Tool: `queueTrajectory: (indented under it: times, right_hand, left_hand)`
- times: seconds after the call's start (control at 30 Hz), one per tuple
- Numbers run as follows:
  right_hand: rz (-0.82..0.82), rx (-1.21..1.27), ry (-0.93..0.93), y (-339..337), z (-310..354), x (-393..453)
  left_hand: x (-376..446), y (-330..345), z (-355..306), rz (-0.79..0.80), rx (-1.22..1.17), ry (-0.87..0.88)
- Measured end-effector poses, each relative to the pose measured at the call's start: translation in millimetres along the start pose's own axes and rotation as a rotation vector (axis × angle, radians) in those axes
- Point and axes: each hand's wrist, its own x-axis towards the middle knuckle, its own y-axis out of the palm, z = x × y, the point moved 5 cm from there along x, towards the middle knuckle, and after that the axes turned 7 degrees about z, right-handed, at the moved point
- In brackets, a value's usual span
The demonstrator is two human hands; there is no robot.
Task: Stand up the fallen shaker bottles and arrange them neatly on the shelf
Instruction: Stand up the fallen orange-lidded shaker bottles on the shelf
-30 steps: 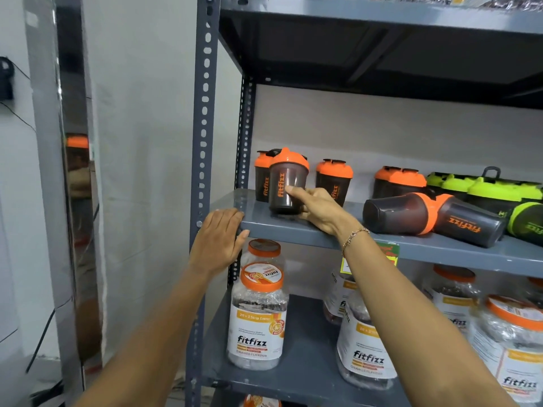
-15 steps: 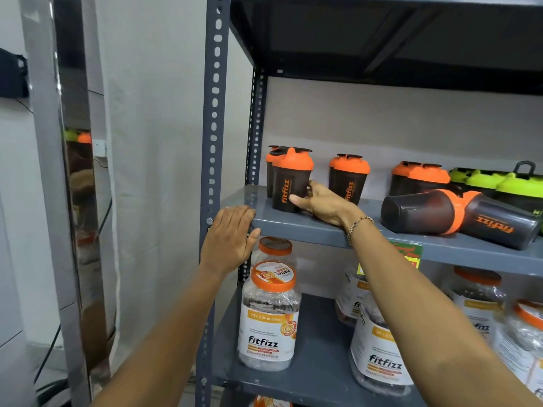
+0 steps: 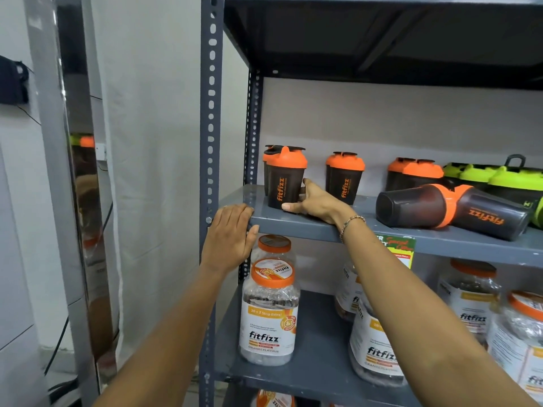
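The shelf (image 3: 296,224) under the left hand's (image 3: 227,239) fingers is painted metal, matt grey and smooth; the shaker bottle (image 3: 283,183) against the right hand's (image 3: 318,202) fingertips is dark translucent plastic with a slight sheen, its lid orange plastic; below the left fingers a jar (image 3: 269,312) is clear glossy plastic with a paper-like label; far left of them a mirror-bright metal strip (image 3: 85,201); a beaded bracelet (image 3: 351,223) glints.
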Motion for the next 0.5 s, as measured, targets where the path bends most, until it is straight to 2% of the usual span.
queueTrajectory:
  times: [0.13, 0.3, 0.37, 0.5]
  right_hand:
    - [-0.120, 0.009, -0.060, -6, 1, -28]
    - [-0.382, 0.088, -0.200, -25, -4, -83]
    - [-0.506, 0.174, -0.178, -44, -17, -106]
    - [-0.768, 0.301, -0.024, -87, -56, -147]
  left_hand:
    - [0, -10, -11, -0.036, -0.084, -0.096]
    - [5, -4, -68, -0.022, -0.159, -0.063]
    - [9, 1, -90, 0.001, -0.150, -0.066]
    - [19, 9, -131, 0.043, -0.124, 0.066]
